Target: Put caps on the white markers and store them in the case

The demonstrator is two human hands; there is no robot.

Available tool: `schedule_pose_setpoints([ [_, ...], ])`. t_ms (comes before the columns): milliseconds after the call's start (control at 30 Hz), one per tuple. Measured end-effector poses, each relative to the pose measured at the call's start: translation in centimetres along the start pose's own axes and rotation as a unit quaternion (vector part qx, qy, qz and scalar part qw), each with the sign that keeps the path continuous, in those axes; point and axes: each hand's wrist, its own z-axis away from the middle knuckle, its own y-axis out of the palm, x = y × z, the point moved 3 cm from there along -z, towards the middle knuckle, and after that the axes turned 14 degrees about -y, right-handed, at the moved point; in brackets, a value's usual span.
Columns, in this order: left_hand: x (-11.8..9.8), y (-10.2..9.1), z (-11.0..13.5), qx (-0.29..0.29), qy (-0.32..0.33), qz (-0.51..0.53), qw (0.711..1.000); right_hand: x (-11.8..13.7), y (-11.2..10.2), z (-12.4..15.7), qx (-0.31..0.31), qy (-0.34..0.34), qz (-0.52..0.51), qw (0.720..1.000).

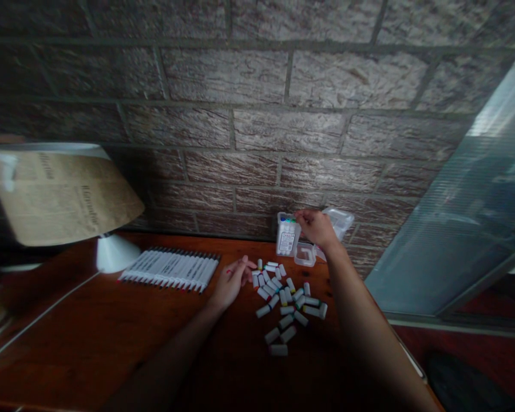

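Short white markers [288,294] with coloured ends lie in a loose pile on the wooden table. Beside the pile's left edge rests my left hand [232,281], its fingers loosely spread toward the nearest markers. A small red spot shows on that hand. My right hand [318,227] is at the top of a clear plastic box [282,243], fingers pinched together at its right rim. Whatever the pinch holds is too small to make out. Inside the box stand several white markers with blue and green ends, behind a printed label.
A clear lid [342,220] leans by the wall behind my right hand. Another small clear plastic piece [305,255] sits in front of the box. Long white pens [169,269] lie in a row at left, near a lamp [117,253]. A brick wall [257,131] rises behind.
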Motion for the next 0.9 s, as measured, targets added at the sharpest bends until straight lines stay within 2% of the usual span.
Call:
schedule_pose_setpoints([
  [167,0.05,-0.02,0.01,0.004,-0.001,0.004,1.0,0.22,-0.15,0.04,0.011,0.007,0.007,1.0],
  [433,0.15,-0.07,-0.11,0.005,0.007,-0.002,1.0,-0.26,0.07,-0.02,-0.004,0.002,-0.007,1.0],
  [667,0.12,-0.03,-0.1,0.009,0.001,0.01,1.0,-0.37,-0.15,-0.05,-0.023,0.015,0.02,0.999],
  [900,0.05,-0.05,-0.04,0.009,0.0,0.008,1.0,-0.18,-0.1,-0.04,-0.019,0.005,0.021,1.0],
])
